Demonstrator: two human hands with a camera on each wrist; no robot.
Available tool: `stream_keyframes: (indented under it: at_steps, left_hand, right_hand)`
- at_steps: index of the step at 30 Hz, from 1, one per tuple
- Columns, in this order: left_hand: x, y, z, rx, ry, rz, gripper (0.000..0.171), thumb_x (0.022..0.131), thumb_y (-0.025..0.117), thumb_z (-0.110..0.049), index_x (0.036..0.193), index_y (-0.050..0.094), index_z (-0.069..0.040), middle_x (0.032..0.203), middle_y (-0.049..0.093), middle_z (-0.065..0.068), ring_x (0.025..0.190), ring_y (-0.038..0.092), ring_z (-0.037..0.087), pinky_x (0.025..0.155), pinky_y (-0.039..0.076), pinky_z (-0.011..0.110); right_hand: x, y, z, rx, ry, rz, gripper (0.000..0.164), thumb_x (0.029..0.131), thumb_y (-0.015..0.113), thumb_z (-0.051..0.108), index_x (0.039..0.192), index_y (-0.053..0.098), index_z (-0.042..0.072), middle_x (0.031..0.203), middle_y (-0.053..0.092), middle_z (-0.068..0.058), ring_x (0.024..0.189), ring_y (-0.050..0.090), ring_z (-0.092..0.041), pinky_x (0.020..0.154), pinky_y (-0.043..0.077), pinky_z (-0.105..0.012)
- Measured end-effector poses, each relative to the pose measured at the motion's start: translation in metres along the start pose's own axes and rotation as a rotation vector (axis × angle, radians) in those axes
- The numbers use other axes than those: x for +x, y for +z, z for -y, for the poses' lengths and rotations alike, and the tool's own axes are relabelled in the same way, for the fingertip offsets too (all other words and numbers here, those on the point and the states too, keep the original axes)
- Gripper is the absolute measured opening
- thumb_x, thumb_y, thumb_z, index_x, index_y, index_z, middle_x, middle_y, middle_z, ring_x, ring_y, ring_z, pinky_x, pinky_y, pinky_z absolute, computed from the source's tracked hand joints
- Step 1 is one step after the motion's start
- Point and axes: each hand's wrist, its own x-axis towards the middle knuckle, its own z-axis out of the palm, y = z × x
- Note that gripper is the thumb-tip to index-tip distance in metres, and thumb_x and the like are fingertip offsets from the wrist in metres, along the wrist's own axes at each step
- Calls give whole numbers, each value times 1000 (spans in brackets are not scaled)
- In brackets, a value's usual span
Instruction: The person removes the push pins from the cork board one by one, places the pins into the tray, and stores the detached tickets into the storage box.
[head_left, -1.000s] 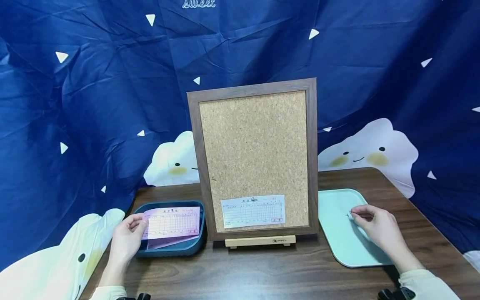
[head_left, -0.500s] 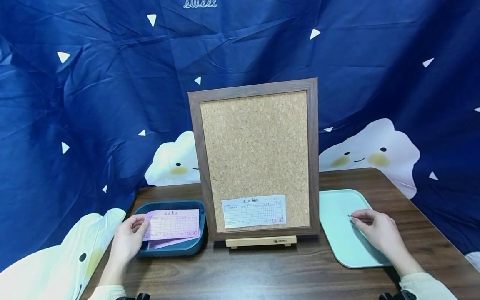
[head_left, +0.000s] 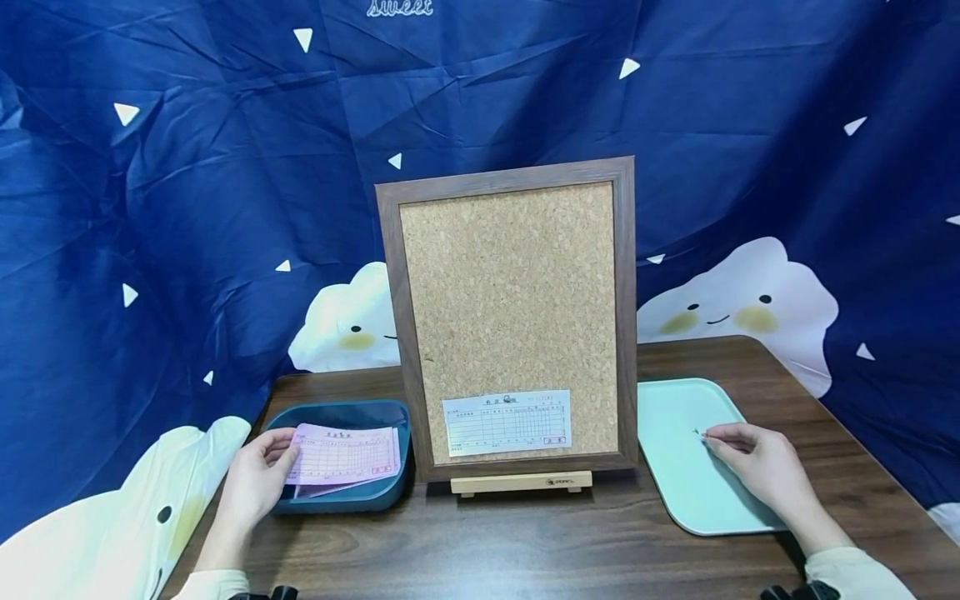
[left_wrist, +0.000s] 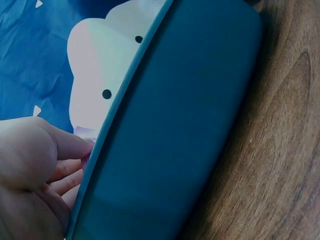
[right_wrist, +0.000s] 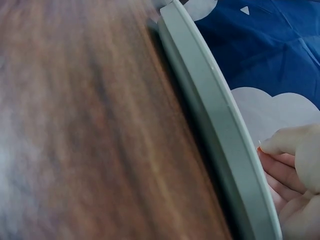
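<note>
My left hand (head_left: 258,475) pinches the left edge of a pink receipt slip (head_left: 345,456) between thumb and fingers, over a dark blue bin (head_left: 386,498). Another pink slip (head_left: 330,490) shows beneath it. In the left wrist view the bin's wall (left_wrist: 165,130) hides most of the slips. My right hand (head_left: 757,462) is above the light green tray (head_left: 675,408), with thumb and forefinger pinched on a small pin (right_wrist: 259,144). Its thin tip shows past the fingertips in the right wrist view; the rest is hidden.
Between the hands a brown-framed cork board (head_left: 517,292) stands on a wooden easel (head_left: 521,482). A pale blue receipt slip (head_left: 507,425) is fixed low on the cork, with a small round fastener at its top. Behind the brown table (head_left: 525,542) hangs a blue cloth (head_left: 225,167).
The pink slip in my left hand has come down slightly and its upper left now bows. My right hand has shifted slightly over the tray, still pinching.
</note>
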Motion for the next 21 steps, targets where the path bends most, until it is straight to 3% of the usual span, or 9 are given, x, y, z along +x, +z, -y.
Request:
stream_keyframes:
  at_steps: [7, 10, 13, 15, 18, 21]
  left_hand:
    - [-1, -1, 2, -2, -8, -9, 32, 109, 63, -10, 136, 66, 5, 132, 73, 26, 123, 71, 41, 101, 60, 45]
    - [-1, -2, 1, -22, -23, -28, 33, 110, 63, -15, 137, 66, 3, 133, 74, 24, 123, 71, 38, 95, 61, 28]
    - [-2, -3, -2, -81, -20, -40, 34, 111, 62, -18, 139, 65, 1, 134, 74, 22, 116, 75, 20, 87, 53, 7]
    - [-3, -3, -6, -144, 1, -46, 34, 111, 62, -18, 139, 65, 0, 133, 75, 21, 108, 74, 3, 85, 46, -1]
    - [-5, -2, -12, -242, 62, -48, 32, 110, 64, -17, 136, 66, 1, 130, 75, 23, 99, 68, -13, 86, 49, 1]
    - [-7, 1, -19, -305, 128, -43, 28, 109, 66, -14, 132, 69, 2, 126, 76, 25, 99, 70, -12, 88, 53, 5]
  right_hand:
    - [0, -3, -1, 4, 40, 6, 18, 98, 79, 13, 109, 82, -1, 103, 82, -20, 77, 54, 21, 65, 44, -9]
    - [-1, -6, 1, 8, 60, 9, 20, 100, 78, 15, 111, 82, -1, 106, 82, -20, 78, 52, 23, 66, 44, -9]
    - [-2, -9, 4, 20, 69, 5, 22, 100, 78, 17, 112, 81, -1, 107, 82, -20, 80, 50, 25, 67, 44, -7]
    - [-2, -11, 7, 34, 72, 1, 24, 101, 78, 19, 113, 81, -1, 107, 82, -20, 80, 50, 26, 68, 44, -6]
    - [0, -15, 10, 41, 71, -12, 27, 102, 77, 23, 114, 81, -1, 106, 83, -17, 82, 49, 27, 68, 43, -5]
    - [2, -17, 15, 57, 58, -23, 28, 102, 77, 25, 114, 81, 0, 103, 83, -11, 83, 50, 28, 69, 43, -5]
